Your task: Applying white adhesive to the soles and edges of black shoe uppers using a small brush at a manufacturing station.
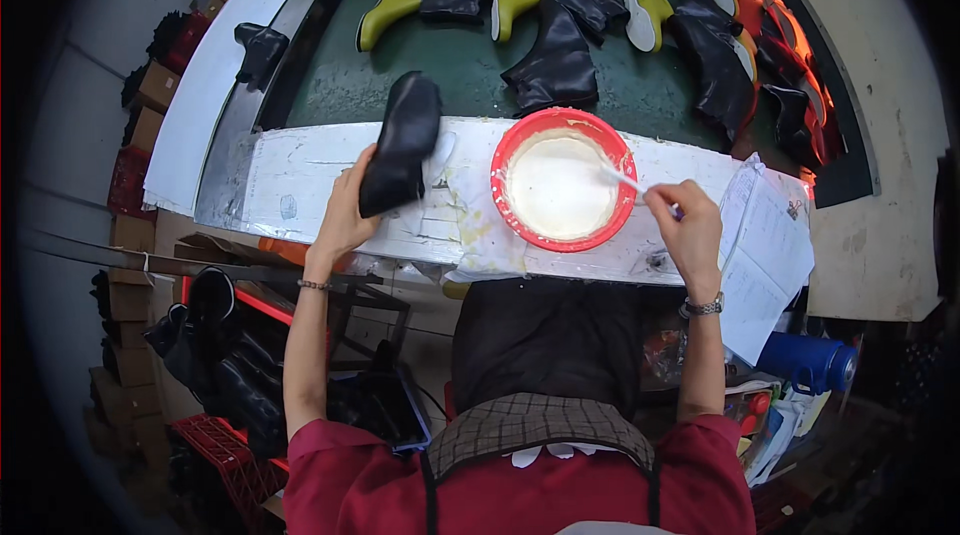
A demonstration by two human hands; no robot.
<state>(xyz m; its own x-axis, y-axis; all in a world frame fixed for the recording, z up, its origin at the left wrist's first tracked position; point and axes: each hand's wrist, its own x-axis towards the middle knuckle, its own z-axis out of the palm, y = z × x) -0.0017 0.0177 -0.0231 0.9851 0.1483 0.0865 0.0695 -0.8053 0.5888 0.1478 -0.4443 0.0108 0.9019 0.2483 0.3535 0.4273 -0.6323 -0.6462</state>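
My left hand (345, 210) is closed round the heel end of a black leather boot (406, 130), held tilted above the white board. In my right hand (690, 227), the fingers pinch the handle of a slim white brush (626, 178). The brush's tip reaches over the right side of a red plastic bowl (503, 207) and looks blurred against what is inside. Creamy white paste (560, 185) fills much of that bowl, with smears along the rim.
A stained white board (300, 170) carries the bowl. Beyond it, a dark green belt (340, 75) bears black boot uppers (556, 60) and yellow-green lasts (390, 13). Papers (765, 255) lie at right, above a blue flask (808, 363). Black boots (245, 380) fill a crate at lower left.
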